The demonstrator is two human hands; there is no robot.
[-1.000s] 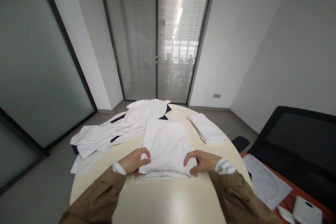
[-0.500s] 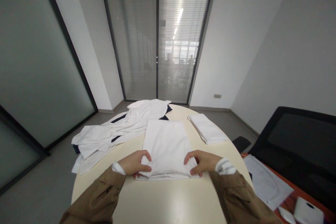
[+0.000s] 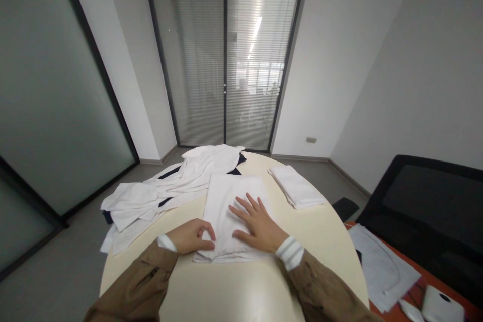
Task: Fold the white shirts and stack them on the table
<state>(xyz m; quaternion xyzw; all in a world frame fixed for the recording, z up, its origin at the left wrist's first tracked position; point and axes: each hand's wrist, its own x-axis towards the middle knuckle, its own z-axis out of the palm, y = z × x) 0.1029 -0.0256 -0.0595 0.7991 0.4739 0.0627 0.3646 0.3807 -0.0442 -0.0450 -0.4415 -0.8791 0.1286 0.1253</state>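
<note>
A folded white cloth garment [image 3: 234, 211] lies on the near part of the round cream table [image 3: 241, 287]. My left hand [image 3: 190, 236] is curled at its near left edge, fingers pinching the fabric. Spread flat on top of the same cloth, my right hand [image 3: 257, 225] rests with its fingers apart, gripping nothing. Beyond it to the right sits a smaller folded white cloth [image 3: 296, 187], touched by neither hand. Crumpled white garments with navy trim [image 3: 181, 181] lie in a heap at the far left of the table, spilling over its edge.
To the right stand a black mesh office chair [image 3: 430, 206] and an orange desk [image 3: 415, 282] holding papers [image 3: 381, 266] and a white device [image 3: 440, 306]. Behind the table is a glass door with blinds [image 3: 226, 65], with a person [image 3: 243, 85] faintly visible through it.
My right hand has let go of the cloth's near right corner and now lies flat on top, fingers spread. My left hand stays at the near left edge.
</note>
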